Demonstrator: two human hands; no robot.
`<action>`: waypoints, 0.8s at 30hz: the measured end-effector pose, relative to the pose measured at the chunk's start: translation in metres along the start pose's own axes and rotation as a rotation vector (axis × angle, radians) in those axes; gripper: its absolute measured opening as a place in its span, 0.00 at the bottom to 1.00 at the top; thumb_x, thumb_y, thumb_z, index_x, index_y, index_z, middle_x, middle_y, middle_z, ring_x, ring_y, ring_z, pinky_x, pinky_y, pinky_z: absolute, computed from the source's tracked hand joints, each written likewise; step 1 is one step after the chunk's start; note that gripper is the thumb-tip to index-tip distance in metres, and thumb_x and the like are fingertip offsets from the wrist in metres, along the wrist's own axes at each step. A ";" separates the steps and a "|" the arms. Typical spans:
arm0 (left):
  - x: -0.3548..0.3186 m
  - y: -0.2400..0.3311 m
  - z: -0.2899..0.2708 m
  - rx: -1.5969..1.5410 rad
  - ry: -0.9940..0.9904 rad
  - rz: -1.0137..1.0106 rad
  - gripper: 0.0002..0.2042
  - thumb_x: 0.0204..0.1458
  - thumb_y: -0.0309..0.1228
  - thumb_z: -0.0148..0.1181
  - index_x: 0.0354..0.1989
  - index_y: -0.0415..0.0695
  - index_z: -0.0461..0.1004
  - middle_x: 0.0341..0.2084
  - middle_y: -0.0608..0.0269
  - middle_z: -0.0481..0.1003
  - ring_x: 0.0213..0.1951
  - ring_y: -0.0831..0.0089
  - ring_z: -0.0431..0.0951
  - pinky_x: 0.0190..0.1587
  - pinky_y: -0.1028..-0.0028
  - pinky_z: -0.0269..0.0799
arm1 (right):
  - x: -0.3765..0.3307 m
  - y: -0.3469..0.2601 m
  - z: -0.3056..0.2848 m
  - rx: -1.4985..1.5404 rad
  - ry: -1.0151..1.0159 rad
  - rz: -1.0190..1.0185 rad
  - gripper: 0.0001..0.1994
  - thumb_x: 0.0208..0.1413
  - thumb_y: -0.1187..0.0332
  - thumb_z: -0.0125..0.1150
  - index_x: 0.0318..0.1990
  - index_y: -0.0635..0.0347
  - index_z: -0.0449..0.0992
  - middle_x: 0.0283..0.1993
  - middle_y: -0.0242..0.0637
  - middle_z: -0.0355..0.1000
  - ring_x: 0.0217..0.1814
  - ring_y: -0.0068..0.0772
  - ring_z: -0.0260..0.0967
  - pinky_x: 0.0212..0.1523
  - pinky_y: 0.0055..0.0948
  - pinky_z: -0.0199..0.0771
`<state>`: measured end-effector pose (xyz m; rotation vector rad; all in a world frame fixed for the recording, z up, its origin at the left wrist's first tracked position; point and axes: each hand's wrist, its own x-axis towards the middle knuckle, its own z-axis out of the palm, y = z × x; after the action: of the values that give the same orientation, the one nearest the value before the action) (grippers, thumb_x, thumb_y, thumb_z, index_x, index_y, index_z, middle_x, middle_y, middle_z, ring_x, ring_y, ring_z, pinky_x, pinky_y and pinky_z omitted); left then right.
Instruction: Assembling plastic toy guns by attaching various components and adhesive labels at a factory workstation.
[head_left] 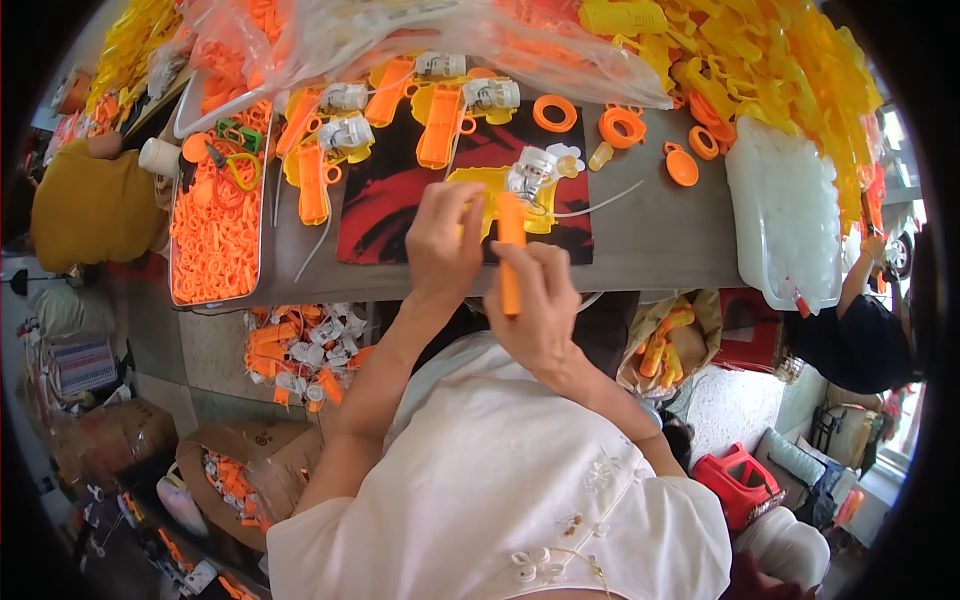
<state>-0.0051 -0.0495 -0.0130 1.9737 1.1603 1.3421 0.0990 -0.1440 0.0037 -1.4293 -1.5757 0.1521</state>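
Note:
In front of me a yellow plastic toy shell half (541,222) rests on a red and black mat (385,205). A white pump-like mechanism (528,173) sits at its upper part, and a thin clear tube (606,203) trails off to the right. My left hand (445,238) is at the shell's left edge, its fingers bent in and closed on it. My right hand (538,300) grips a long orange plastic piece (511,222), held upright over the shell's near edge. The right fingertips are partly hidden behind that piece.
Several similar part-built toys (313,180) lie at the back left. A tray of small orange parts (215,250) with yellow-handled scissors (240,172) stands left. Orange rings (553,113) and a white translucent tub (785,215) are right; yellow shells (770,70) pile up behind.

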 end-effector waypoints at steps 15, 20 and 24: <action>-0.026 0.007 -0.026 -0.022 -0.100 -0.084 0.34 0.49 0.23 0.70 0.65 0.43 0.61 0.55 0.50 0.66 0.45 0.63 0.76 0.43 0.71 0.76 | 0.067 0.038 -0.049 0.311 -0.477 0.141 0.12 0.58 0.77 0.60 0.49 0.65 0.76 0.44 0.43 0.76 0.46 0.36 0.75 0.51 0.33 0.74; -0.072 0.023 -0.020 0.195 -0.103 0.049 0.40 0.41 0.37 0.75 0.65 0.47 0.61 0.53 0.50 0.66 0.52 0.51 0.68 0.53 0.57 0.63 | 0.114 0.064 -0.029 -0.197 -0.277 -0.229 0.20 0.56 0.76 0.62 0.57 0.59 0.72 0.59 0.43 0.69 0.58 0.45 0.68 0.60 0.41 0.67; -0.084 0.024 -0.006 0.409 -0.310 0.084 0.41 0.43 0.33 0.72 0.68 0.48 0.59 0.56 0.53 0.62 0.51 0.55 0.68 0.52 0.59 0.63 | 0.119 0.093 -0.016 -0.316 -0.702 -0.137 0.25 0.54 0.73 0.63 0.61 0.54 0.70 0.64 0.43 0.63 0.65 0.47 0.61 0.62 0.42 0.65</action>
<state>-0.0148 -0.1338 -0.0351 2.4355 1.2831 0.8351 0.1935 -0.0263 0.0177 -1.5957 -2.3474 0.3665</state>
